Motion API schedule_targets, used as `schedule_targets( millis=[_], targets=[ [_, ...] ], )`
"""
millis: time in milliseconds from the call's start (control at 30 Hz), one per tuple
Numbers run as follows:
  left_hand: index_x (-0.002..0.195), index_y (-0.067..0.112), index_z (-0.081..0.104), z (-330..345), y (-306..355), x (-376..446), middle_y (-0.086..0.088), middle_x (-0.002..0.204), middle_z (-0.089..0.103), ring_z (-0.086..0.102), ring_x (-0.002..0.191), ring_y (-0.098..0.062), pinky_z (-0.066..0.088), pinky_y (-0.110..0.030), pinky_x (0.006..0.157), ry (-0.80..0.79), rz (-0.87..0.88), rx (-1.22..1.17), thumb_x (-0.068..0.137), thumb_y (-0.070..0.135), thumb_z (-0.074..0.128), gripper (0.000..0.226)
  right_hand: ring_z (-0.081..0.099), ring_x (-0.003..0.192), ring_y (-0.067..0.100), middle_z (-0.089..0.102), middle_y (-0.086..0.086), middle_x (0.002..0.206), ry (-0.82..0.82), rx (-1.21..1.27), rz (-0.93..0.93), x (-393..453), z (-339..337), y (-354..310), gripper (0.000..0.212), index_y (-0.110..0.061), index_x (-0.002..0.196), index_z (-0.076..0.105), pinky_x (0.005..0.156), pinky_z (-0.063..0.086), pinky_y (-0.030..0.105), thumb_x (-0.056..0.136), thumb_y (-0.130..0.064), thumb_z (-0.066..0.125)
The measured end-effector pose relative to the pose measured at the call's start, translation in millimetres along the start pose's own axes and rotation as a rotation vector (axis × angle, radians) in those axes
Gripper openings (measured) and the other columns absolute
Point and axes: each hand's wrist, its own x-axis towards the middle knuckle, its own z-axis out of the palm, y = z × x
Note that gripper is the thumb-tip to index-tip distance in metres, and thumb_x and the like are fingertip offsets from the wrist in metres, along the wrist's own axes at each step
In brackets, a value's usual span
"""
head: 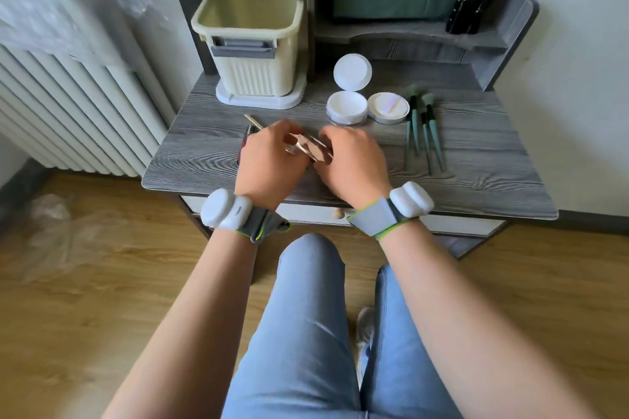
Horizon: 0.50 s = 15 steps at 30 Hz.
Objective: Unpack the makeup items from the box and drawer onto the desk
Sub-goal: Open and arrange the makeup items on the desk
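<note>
**A:** Makeup items are spread over the desk (pixel 476 160) from our head view: an open powder jar (pixel 347 109) with its lid (pixel 352 72) propped behind it, a puff (pixel 388 108) just beside it, and a row of teal brushes (pixel 425 133) to the right.

**B:** And our hands are busy at the front middle. Our left hand (pixel 269 160) and right hand (pixel 350 160) both have fingers curled around a small shiny rose-gold item (pixel 308 146), pinched between them just above the desktop. We cannot tell what it is; the hands hide most of it.

**A:** It looks hard, slim and glossy, so we judge it light but slippery. Best taken by its long edges, not its polished faces.

**B:** Agreed. A thin gold stick (pixel 253 121) lies just past the left hand, and something dark peeks out under that hand, too hidden to name.

**A:** The cream box (pixel 252 44) stands at the back left on its own lid (pixel 258 99). Its inside is not visible to us from here.

**B:** The drawer (pixel 452 224) below the desk edge sits slightly out, knob (pixel 339 213) between our wrists. Dark bottles (pixel 471 3) stand on the upper shelf.

**A:** The jar is open, so knocking it could spill powder. We would set this piece down well apart from it.
</note>
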Motion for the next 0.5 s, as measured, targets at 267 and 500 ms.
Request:
schedule_targets(
  millis=[267, 500],
  targets=[
    [0.103, 0.019, 0.07, 4, 4, -8, -0.001, 0.094, 0.072, 0.067, 0.086, -0.021, 0.051, -0.031, 0.084, -0.058, -0.026, -0.058, 0.074, 0.014, 0.063, 0.03, 0.062, 0.093, 0.033, 0.071, 0.006, 0.094, 0.006, 0.089, 0.101, -1, -2, 1, 0.016, -0.017, 0.094, 0.067, 0.074, 0.052, 0.04, 0.079, -0.017, 0.06],
    [0.122, 0.019, 0.058, 12, 16, -4, -0.002, 0.094, 0.074, 0.071, 0.085, -0.017, 0.055, -0.04, 0.085, -0.036, -0.123, -0.289, 0.076, 0.026, 0.063, 0.047, 0.067, 0.088, 0.022, 0.073, -0.002, 0.09, 0.08, 0.365, 0.184, 0, -9, -2, 0.021, -0.021, 0.1, 0.069, 0.08, 0.054, 0.038, 0.08, -0.021, 0.066]
  ],
)
